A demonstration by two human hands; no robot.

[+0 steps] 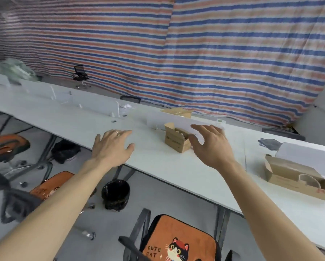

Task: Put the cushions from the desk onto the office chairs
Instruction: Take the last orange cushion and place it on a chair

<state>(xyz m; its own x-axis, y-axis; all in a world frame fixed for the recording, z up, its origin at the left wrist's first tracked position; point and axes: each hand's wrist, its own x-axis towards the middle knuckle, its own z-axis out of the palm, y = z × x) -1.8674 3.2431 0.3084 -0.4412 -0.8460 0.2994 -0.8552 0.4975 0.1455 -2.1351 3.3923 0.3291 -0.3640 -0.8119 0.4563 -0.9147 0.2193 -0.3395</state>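
Both my arms reach out over the long white desk [158, 162]. My left hand [111, 145] hovers open above the desk's near edge, holding nothing. My right hand [209, 143] is open too, fingers spread, just right of a small cardboard box [176, 141]. An orange cat cushion [178, 242] lies on the office chair seat below me. A second orange cushion [50, 184] lies on a chair to the left, partly hidden by my left arm. A third orange cushion [6, 145] sits on a chair at the far left. No cushion shows on the desk.
A larger open cardboard box [297, 178] stands on the desk at the right, a dark cloth [270, 144] behind it. A black bin [115, 194] stands on the floor under the desk. A black office chair [80, 76] stands far back by the striped tarp.
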